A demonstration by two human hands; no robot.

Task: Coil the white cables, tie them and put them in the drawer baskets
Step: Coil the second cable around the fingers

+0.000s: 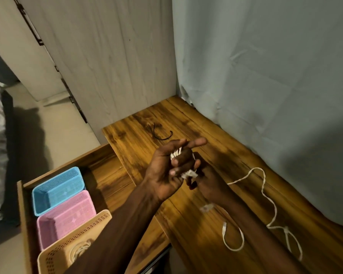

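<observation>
Cable coil (188, 173) pinched btwn both hands' grip.

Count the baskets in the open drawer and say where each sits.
3: the blue basket farthest back, the pink basket in the middle, the beige basket nearest, partly behind the forearm.

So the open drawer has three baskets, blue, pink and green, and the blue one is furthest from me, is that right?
Not quite: the head view shows the drawer holding a blue basket, a pink basket and a beige basket, not green. Blue is the furthest.
</observation>
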